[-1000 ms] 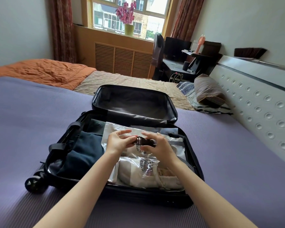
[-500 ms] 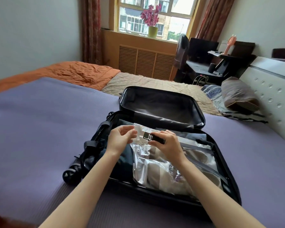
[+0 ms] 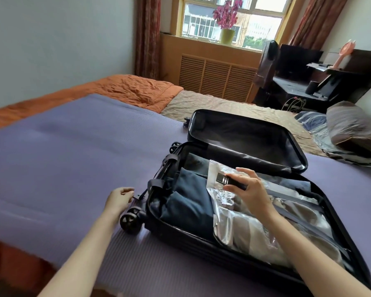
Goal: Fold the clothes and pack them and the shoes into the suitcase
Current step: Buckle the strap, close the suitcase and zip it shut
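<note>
Left hand [image 3: 119,198]: loosely curled, empty, on the bed [image 3: 73,157] just left of the open suitcase [image 3: 201,234]. Folded clothes [image 3: 189,200] occupy its left part; soft, light. The shoe bag [image 3: 244,224] beside them is probably slippery. Right hand [image 3: 252,189] grips the stiff buckle [image 3: 220,179], pointing left; the limp strap [image 3: 296,200] trails right.

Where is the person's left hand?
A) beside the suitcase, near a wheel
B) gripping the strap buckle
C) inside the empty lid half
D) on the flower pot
A: the left hand is over the purple mat, just outside the suitcase by its wheel, while the right hand holds the buckle.
</note>
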Tool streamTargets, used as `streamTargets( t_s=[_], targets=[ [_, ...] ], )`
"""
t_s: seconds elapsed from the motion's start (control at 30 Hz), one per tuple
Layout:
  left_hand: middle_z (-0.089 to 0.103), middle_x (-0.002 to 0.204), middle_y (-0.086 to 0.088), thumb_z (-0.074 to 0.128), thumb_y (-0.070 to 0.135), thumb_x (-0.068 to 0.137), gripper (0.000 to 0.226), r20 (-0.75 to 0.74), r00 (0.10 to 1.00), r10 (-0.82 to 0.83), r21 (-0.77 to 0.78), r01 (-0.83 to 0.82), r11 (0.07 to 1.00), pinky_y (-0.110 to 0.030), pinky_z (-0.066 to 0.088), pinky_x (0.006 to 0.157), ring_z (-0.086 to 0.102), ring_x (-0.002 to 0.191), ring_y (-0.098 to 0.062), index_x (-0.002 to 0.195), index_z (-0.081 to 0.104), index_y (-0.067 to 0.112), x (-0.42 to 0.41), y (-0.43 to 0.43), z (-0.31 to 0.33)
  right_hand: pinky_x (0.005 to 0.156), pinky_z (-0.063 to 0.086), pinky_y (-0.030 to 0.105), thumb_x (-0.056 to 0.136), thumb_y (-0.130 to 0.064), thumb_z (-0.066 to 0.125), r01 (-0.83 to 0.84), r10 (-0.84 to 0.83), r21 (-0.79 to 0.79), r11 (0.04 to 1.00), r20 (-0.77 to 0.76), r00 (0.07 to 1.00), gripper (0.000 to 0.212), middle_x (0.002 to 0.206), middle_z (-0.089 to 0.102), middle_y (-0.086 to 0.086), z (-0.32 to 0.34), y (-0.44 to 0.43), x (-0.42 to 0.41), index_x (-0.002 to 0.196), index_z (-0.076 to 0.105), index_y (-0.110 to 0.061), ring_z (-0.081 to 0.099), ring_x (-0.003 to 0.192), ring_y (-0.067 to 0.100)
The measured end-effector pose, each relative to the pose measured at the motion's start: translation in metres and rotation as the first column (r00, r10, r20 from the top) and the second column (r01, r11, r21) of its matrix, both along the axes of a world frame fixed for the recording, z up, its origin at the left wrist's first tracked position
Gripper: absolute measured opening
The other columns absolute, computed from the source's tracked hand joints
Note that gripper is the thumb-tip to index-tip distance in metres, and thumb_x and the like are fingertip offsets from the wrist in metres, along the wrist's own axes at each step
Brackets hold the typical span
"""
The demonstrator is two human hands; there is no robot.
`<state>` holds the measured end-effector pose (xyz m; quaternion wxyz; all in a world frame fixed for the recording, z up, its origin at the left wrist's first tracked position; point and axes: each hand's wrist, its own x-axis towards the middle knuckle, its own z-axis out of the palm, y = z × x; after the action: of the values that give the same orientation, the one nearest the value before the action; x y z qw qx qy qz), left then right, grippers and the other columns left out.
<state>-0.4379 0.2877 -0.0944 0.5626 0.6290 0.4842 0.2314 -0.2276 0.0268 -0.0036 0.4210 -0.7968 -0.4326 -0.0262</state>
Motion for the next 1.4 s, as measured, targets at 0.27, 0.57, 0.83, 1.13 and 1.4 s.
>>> streamTargets(
  t_s=[0.27,0.57,0.83,1.13,1.4],
  targets=[
    [0.068,0.076,-0.016,0.064,0.021,0.088,0.029,-0.136,0.989,0.053,0.029,-0.050,0.998,-0.035,0.058,0.071,0.067,0.066,-0.023,0.102,0.061,-0.003,0.008,0.018,-0.025,0.104,0.041,0.049,0.061,-0.039,0.073,0.019,-0.020,-0.012,1.000,-0.064,0.998,0.054,0.112,0.060,-0.001,-0.010,0.000,0.001,0.110,0.070,-0.017,0.052,0.119,0.022],
    [0.068,0.086,-0.016,0.082,0.008,0.069,0.040,-0.022,0.986,0.163,-0.112,-0.164,0.980,-0.044,0.057,0.076,0.068,0.070,-0.026,0.099,0.057,0.007,0.018,0.013,-0.011,0.106,0.040,0.045,0.062,-0.039,0.074,-0.005,0.003,-0.016,1.000,-0.120,0.993,0.051,0.116,0.058,-0.006,-0.013,-0.003,0.003,0.111,0.069,-0.025,0.051,0.120,0.018],
    [0.069,0.088,-0.004,0.072,0.010,0.081,0.011,0.477,0.870,0.129,0.012,-0.153,0.988,-0.017,0.053,0.067,0.066,0.082,-0.016,0.085,0.065,0.017,0.048,-0.021,0.061,0.107,0.040,0.041,0.062,-0.039,0.074,-0.013,0.015,0.008,1.000,-0.147,0.989,0.056,0.120,0.060,0.003,-0.011,-0.006,0.001,0.114,0.069,-0.017,0.053,0.117,0.014],
    [0.067,0.112,0.010,0.076,0.023,0.077,0.009,0.293,0.813,-0.503,0.618,0.240,0.749,-0.029,0.054,0.085,0.067,0.093,-0.003,0.081,0.069,0.025,0.105,-0.104,0.101,0.098,0.044,0.024,0.072,-0.018,0.080,0.072,-0.057,0.104,0.992,-0.139,0.989,0.039,0.111,0.065,0.001,0.010,-0.026,0.008,0.109,0.071,-0.014,0.059,0.107,0.011],
    [0.073,0.082,0.008,0.065,0.036,0.086,0.014,0.004,0.825,-0.565,0.752,0.370,0.545,-0.034,0.054,0.074,0.069,0.075,-0.004,0.094,0.063,0.024,0.123,-0.149,0.088,0.092,0.047,0.027,0.074,-0.020,0.079,0.064,-0.052,0.053,0.997,-0.193,0.980,0.037,0.097,0.064,-0.013,0.015,-0.050,0.016,0.109,0.071,-0.016,0.061,0.102,0.015]
  ],
)
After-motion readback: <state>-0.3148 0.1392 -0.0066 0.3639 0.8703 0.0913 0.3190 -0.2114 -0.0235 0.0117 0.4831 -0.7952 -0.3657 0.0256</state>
